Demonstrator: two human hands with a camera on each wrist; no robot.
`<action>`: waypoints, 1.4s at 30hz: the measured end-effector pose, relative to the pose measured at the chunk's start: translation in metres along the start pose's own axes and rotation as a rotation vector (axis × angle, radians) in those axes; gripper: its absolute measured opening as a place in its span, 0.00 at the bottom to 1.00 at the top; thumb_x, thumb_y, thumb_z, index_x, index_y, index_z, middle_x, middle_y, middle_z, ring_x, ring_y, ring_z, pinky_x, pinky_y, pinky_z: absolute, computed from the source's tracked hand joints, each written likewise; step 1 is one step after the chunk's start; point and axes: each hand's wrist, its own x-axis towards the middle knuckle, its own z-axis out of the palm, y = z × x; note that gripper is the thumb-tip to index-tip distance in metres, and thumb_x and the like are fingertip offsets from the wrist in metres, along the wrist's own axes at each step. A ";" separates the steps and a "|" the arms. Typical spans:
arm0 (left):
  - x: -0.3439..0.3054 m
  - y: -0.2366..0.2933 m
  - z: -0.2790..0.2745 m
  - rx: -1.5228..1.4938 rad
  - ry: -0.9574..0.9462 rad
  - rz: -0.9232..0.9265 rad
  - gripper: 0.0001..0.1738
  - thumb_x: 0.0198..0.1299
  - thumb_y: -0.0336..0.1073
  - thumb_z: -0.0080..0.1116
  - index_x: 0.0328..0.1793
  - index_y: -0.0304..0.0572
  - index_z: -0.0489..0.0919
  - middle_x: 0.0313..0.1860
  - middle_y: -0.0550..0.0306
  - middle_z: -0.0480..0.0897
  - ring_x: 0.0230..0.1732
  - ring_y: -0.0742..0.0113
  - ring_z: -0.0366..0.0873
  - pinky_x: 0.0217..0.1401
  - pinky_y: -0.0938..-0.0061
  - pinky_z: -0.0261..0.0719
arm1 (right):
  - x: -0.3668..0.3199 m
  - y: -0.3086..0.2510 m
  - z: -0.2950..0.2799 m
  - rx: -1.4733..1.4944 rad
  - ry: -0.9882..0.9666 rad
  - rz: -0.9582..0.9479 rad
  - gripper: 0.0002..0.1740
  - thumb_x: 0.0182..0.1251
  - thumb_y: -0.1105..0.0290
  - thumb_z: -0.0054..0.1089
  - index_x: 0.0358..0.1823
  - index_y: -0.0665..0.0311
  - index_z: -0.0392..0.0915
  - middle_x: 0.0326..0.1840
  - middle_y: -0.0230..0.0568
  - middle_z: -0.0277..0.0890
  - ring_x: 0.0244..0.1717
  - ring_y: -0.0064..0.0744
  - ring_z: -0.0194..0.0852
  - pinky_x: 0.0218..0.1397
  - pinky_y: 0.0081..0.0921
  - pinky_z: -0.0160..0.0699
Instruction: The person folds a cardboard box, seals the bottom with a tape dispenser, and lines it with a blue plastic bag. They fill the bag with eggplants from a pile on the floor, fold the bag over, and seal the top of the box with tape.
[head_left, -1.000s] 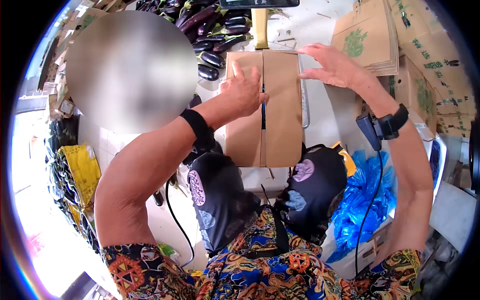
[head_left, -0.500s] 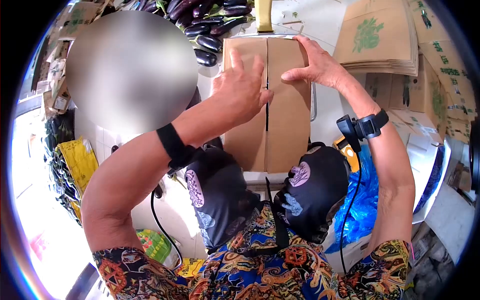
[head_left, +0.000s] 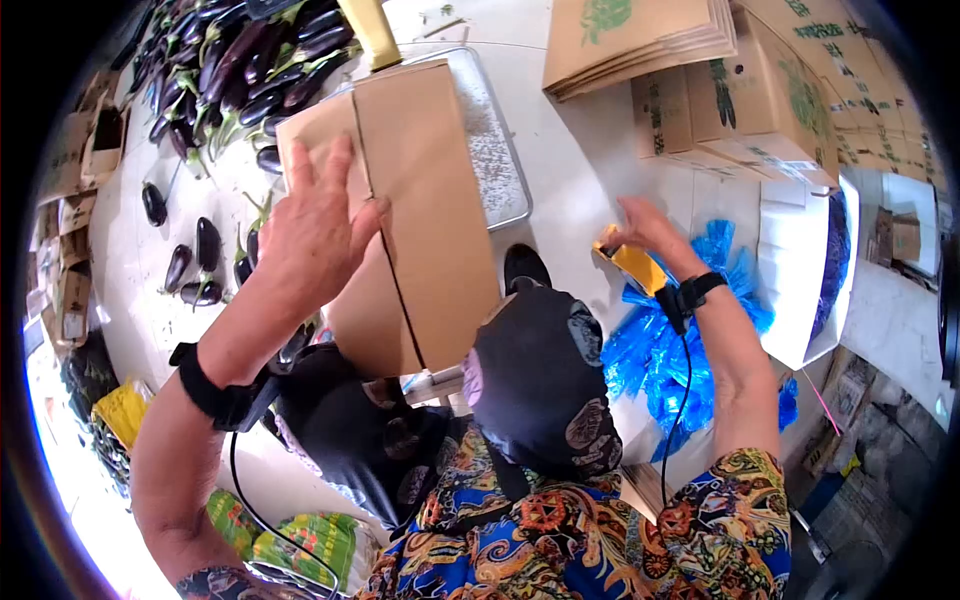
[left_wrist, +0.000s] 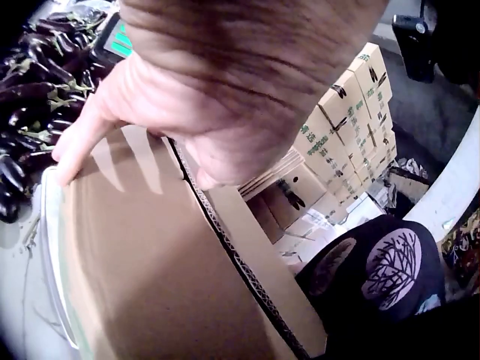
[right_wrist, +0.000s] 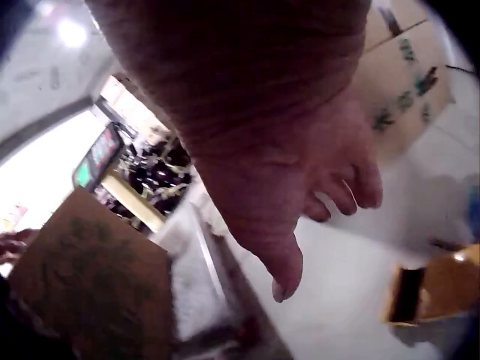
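A brown cardboard box point(head_left: 430, 180) has its two top flaps folded down, with a dark seam between them. My left hand point(head_left: 310, 230) rests on the flaps across the seam, fingers extended and spread. The left wrist view shows that same hand point(left_wrist: 217, 90) at the box's far end, thumb and fingertips against the cardboard. My right hand point(head_left: 652, 232) is away from the box, beside a yellow-orange object point(head_left: 637, 268) near blue plastic. In the right wrist view the fingers of this hand point(right_wrist: 292, 172) hang loose, with a gap to the yellow-orange object point(right_wrist: 442, 289), which has a dark end.
The box overlaps a metal scale platform point(head_left: 490, 150) with a yellow post point(head_left: 370, 30). Eggplants point(head_left: 240, 60) lie piled at the upper left. Flattened cartons point(head_left: 640, 45) are stacked at upper right. Blue plastic bags point(head_left: 650, 360) lie right of my knee, beside a white container point(head_left: 800, 260).
My right hand has left the box's far right corner and moved right and down to the yellow-orange object. The left hand stays on the flaps. The head view has turned right.
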 end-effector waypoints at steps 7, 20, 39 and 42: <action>-0.001 -0.001 -0.004 0.002 -0.044 -0.001 0.42 0.72 0.60 0.46 0.82 0.43 0.51 0.77 0.13 0.49 0.59 0.18 0.74 0.62 0.44 0.76 | -0.047 0.043 0.115 -0.131 0.160 0.297 0.37 0.47 0.58 0.77 0.54 0.65 0.68 0.51 0.59 0.80 0.48 0.62 0.81 0.50 0.49 0.83; -0.009 0.017 -0.055 0.072 0.046 0.279 0.31 0.67 0.48 0.61 0.69 0.35 0.69 0.60 0.38 0.80 0.53 0.35 0.80 0.56 0.52 0.79 | -0.121 -0.067 -0.083 1.322 0.357 -0.165 0.40 0.54 0.74 0.75 0.68 0.64 0.64 0.60 0.37 0.75 0.61 0.27 0.73 0.68 0.28 0.71; -0.059 0.046 -0.080 -1.308 0.093 0.205 0.17 0.72 0.40 0.57 0.39 0.30 0.81 0.23 0.59 0.81 0.27 0.79 0.77 0.33 0.78 0.79 | -0.156 -0.244 -0.177 0.541 0.553 -0.692 0.38 0.51 0.70 0.81 0.61 0.62 0.66 0.51 0.41 0.77 0.53 0.33 0.81 0.56 0.31 0.80; -0.060 0.028 -0.080 -1.280 0.105 0.189 0.13 0.72 0.37 0.58 0.42 0.30 0.82 0.26 0.61 0.82 0.28 0.79 0.78 0.33 0.80 0.80 | -0.157 -0.261 -0.183 0.414 0.604 -0.710 0.39 0.50 0.68 0.82 0.61 0.62 0.67 0.49 0.44 0.79 0.50 0.37 0.82 0.55 0.33 0.79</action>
